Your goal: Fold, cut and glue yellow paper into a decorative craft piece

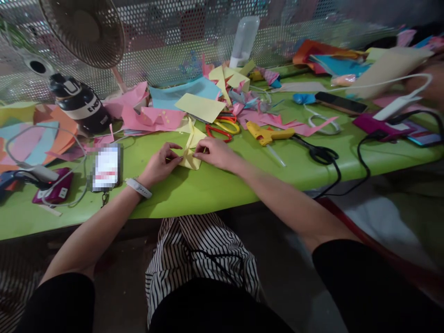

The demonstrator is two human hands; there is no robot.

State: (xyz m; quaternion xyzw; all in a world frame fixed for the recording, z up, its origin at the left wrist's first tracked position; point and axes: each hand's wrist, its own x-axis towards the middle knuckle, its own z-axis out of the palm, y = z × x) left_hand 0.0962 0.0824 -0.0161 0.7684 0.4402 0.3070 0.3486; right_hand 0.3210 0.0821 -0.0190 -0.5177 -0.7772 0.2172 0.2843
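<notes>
Two hands meet at the middle of the green bench on a folded yellow paper piece. The left hand comes in from seven o'clock, fingers curled, their tips pinching the paper's left edge; a pale wristband circles that wrist. The right hand comes in from four o'clock, lying across the paper's right side with its fingertips closed on the fold. The paper rests flat on the bench with one pointed flap rising toward twelve o'clock.

Just beyond it, at one o'clock, lie red-handled scissors, and at two o'clock a yellow glue gun with black scissors beside its cord. At nine o'clock sits a phone, and farther out at ten o'clock a dark bottle lies tilted. Loose coloured paper sheets crowd the bench at twelve o'clock, under a fan at eleven.
</notes>
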